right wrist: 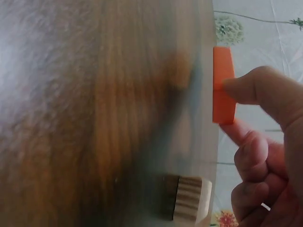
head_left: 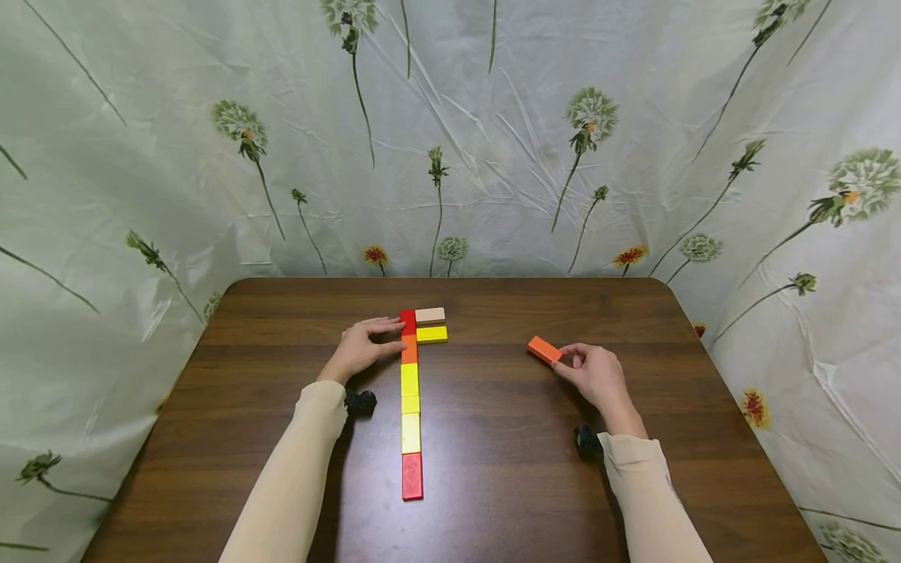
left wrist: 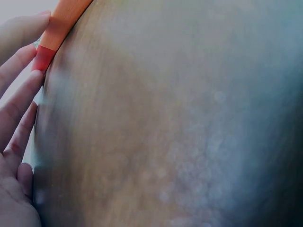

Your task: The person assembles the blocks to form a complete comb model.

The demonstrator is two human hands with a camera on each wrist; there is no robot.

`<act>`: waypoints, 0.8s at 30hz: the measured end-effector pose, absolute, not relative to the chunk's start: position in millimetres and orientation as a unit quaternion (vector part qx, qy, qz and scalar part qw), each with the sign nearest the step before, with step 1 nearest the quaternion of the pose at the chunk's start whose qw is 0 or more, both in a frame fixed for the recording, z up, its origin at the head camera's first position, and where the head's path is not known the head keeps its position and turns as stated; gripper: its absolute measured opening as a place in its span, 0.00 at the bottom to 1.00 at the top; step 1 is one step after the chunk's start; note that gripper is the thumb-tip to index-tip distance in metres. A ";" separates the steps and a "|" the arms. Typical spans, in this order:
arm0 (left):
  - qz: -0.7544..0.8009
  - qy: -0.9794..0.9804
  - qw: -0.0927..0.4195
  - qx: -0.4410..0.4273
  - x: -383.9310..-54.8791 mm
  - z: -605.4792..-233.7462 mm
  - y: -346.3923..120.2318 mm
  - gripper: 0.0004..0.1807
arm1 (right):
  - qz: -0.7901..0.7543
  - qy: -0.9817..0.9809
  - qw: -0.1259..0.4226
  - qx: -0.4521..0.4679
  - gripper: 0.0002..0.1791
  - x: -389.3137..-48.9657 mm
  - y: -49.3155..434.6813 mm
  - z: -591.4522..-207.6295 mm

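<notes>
A straight row of coloured wooden blocks runs toward me on the table point(head_left: 479, 438). At its far end are a red block point(head_left: 408, 322) and an orange block point(head_left: 410, 351). My left hand point(head_left: 360, 349) touches these two from the left, its fingers fairly straight, fingertips at the red one and thumb at the orange one. A beige block point(head_left: 430, 316) and a yellow block point(head_left: 432, 335) stick out rightward from the row's far end. Off to the right, my right hand point(head_left: 594, 374) pinches another orange block point(right wrist: 223, 71) between thumb and fingers, tilted close over the table.
Nearer me, the row continues with a yellow block point(head_left: 410, 380), a pale yellow block point(head_left: 411, 433) and a red block point(head_left: 412, 477). A flowered curtain point(head_left: 493, 156) hangs behind the table's far edge. Low in the right wrist view shows a striped brown piece point(right wrist: 189, 198).
</notes>
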State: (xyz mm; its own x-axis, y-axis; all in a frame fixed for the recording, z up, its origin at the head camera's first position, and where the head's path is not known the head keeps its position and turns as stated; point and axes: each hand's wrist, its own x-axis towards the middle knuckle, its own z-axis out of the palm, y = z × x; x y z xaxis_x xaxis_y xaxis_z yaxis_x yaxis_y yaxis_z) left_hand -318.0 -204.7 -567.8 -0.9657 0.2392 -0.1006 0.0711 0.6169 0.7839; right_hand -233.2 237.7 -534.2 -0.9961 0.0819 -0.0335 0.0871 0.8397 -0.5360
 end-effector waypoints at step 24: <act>0.431 0.893 0.096 0.088 -316.8 -565.4 -203.2 0.31 | -0.366 0.909 0.054 -0.193 0.12 -274.8 175.4 -541.4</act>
State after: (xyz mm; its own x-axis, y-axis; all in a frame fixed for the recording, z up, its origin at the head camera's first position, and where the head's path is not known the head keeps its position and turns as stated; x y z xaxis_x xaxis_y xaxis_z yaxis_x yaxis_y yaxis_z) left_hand -316.8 -203.2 -565.4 -0.9663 0.2393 -0.0950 0.0747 0.6135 0.7862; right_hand -274.8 175.4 -541.4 -0.9196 -0.3904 0.0441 -0.3118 0.6567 -0.6867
